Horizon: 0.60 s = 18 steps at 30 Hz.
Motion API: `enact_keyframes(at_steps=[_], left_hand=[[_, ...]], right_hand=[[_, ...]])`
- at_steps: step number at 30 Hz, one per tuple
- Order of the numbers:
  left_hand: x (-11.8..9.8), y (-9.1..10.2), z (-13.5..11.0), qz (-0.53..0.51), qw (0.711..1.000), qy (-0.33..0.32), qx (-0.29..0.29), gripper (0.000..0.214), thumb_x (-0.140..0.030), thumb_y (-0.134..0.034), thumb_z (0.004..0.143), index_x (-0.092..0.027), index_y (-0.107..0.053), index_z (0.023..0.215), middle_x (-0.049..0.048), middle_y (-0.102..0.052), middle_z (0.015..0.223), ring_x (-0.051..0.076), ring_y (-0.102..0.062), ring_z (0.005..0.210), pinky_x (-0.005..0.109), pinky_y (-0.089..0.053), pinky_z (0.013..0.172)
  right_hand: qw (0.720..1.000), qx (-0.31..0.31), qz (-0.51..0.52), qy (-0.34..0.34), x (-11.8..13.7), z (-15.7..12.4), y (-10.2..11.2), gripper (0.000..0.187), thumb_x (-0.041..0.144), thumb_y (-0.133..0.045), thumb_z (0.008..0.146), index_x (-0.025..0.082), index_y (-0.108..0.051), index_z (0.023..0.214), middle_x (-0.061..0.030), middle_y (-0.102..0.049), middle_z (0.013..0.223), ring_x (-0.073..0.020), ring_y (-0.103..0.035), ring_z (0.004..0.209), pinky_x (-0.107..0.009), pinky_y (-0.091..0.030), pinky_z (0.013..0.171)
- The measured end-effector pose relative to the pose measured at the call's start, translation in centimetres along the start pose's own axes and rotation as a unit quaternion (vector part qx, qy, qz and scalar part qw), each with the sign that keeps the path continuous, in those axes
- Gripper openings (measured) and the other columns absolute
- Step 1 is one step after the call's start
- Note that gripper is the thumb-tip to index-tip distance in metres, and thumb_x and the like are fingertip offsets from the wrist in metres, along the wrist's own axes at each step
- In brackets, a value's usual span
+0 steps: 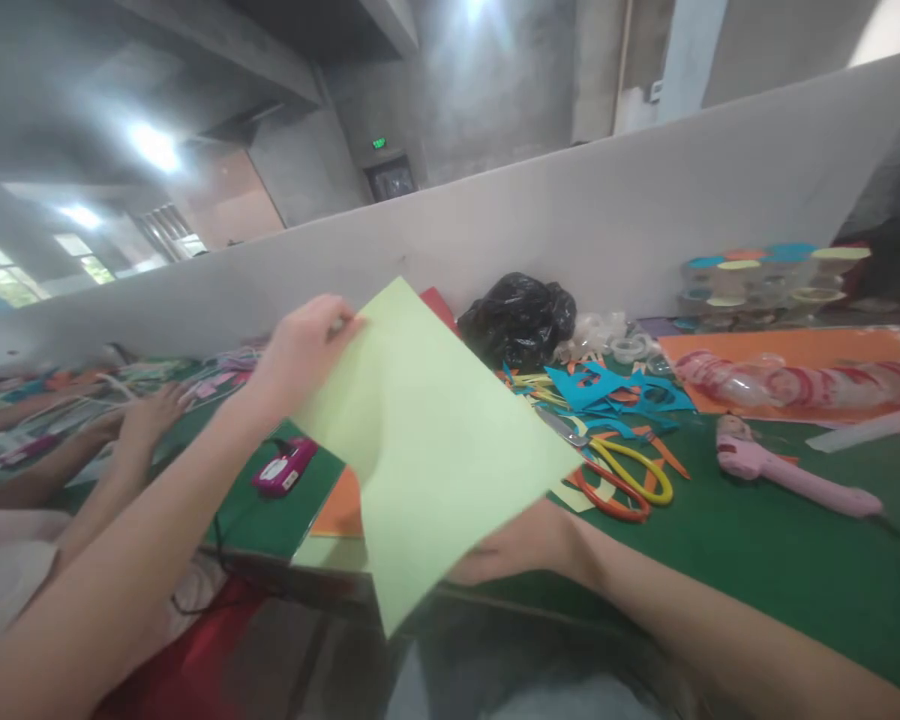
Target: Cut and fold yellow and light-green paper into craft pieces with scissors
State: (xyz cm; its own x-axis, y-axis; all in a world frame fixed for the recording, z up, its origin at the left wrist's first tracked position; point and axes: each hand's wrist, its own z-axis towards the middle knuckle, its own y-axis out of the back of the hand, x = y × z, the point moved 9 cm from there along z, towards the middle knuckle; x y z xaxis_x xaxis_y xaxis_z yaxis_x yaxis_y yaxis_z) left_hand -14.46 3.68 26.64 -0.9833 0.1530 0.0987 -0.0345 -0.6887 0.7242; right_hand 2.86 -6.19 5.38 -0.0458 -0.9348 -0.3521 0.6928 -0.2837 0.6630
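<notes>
A pale yellow-green sheet of paper [457,440] is held up in front of me, tilted and bent along its left part. My left hand [307,350] pinches its upper left edge. Behind the lower right part of the sheet is my right hand [521,545]; its fingers are mostly hidden by the paper, so their grip does not show. Just right of the sheet lie scissors [626,475] with one yellow and one orange handle, among blue, orange and yellow paper scraps [615,390]. Under the sheet, orange paper [341,508] rests at the table's edge.
A pink glue gun [795,475] lies on the green table [757,570] at right. Behind are a black plastic bag [521,315], an orange sheet [750,350] with clear-wrapped rolls and stacked cups [765,285]. A magenta device [285,468] and a co-worker's hand [154,410] are left.
</notes>
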Motion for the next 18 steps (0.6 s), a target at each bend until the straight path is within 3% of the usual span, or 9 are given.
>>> enact_keyframes(at_steps=[1, 3, 8, 11, 14, 18], left_hand=[[0.7, -1.6, 0.1, -0.037, 0.999, 0.037, 0.014, 0.027, -0.041, -0.052, 0.093, -0.018, -0.058, 0.081, -0.0019, -0.058, 0.080, 0.013, -0.054, 0.074, 0.027, -0.046, 0.080], [1.8, -5.0, -0.1, -0.098, 0.989, 0.101, 0.045, 0.023, -0.038, -0.054, 0.092, -0.017, -0.059, 0.081, -0.0019, -0.061, 0.078, 0.014, -0.054, 0.074, 0.028, -0.045, 0.081], [3.0, -12.3, -2.0, -0.234, 0.947, 0.209, 0.069, 0.026, -0.039, -0.052, 0.088, -0.017, -0.057, 0.074, -0.0006, -0.060, 0.074, 0.015, -0.051, 0.072, 0.027, -0.042, 0.071], [3.5, -16.7, -4.1, -0.278, 0.925, 0.237, 0.102, 0.027, -0.041, -0.050, 0.086, -0.018, -0.057, 0.075, 0.0005, -0.061, 0.073, 0.016, -0.051, 0.069, 0.027, -0.041, 0.068], [4.3, -19.9, -5.9, -0.298, 0.914, 0.245, 0.126, 0.027, -0.043, -0.052, 0.083, -0.018, -0.058, 0.076, 0.0010, -0.063, 0.073, 0.016, -0.052, 0.066, 0.027, -0.041, 0.064], [5.0, -22.0, -8.0, -0.301, 0.913, 0.249, 0.117, 0.024, -0.041, -0.056, 0.080, -0.018, -0.059, 0.074, 0.0009, -0.064, 0.072, 0.017, -0.053, 0.071, 0.027, -0.043, 0.070]], right_hand=[[0.999, -0.042, -0.018, 0.018, 0.1, -0.4, 1.1, 0.030, 0.030, -0.055, 0.099, 0.036, -0.059, 0.127, 0.0044, -0.064, 0.129, -0.0122, -0.055, 0.116, -0.027, -0.045, 0.103], [0.998, -0.055, -0.030, 0.008, -0.6, -1.1, 1.8, 0.032, 0.023, -0.058, 0.096, 0.039, -0.059, 0.124, 0.0053, -0.066, 0.118, -0.0128, -0.057, 0.108, -0.033, -0.044, 0.106], [0.998, -0.009, -0.047, -0.041, -2.7, -1.6, 1.9, 0.041, 0.019, -0.057, 0.096, 0.047, -0.057, 0.126, 0.0060, -0.064, 0.098, -0.0127, -0.056, 0.097, -0.035, -0.040, 0.112], [0.991, -0.027, -0.110, -0.065, -4.0, -1.1, 2.9, 0.035, 0.015, -0.051, 0.098, 0.036, -0.060, 0.124, 0.0024, -0.063, 0.097, -0.0145, -0.053, 0.097, -0.039, -0.034, 0.116], [0.988, -0.056, -0.130, -0.061, -4.6, -0.8, 3.4, 0.021, 0.010, -0.049, 0.097, 0.021, -0.066, 0.104, -0.0013, -0.063, 0.095, -0.0164, -0.051, 0.092, -0.041, -0.035, 0.113], [0.992, -0.009, -0.118, -0.051, -5.1, -1.1, 1.6, 0.026, 0.006, -0.043, 0.099, 0.017, -0.061, 0.084, -0.0021, -0.058, 0.080, -0.0143, -0.047, 0.071, -0.029, -0.044, 0.080]])
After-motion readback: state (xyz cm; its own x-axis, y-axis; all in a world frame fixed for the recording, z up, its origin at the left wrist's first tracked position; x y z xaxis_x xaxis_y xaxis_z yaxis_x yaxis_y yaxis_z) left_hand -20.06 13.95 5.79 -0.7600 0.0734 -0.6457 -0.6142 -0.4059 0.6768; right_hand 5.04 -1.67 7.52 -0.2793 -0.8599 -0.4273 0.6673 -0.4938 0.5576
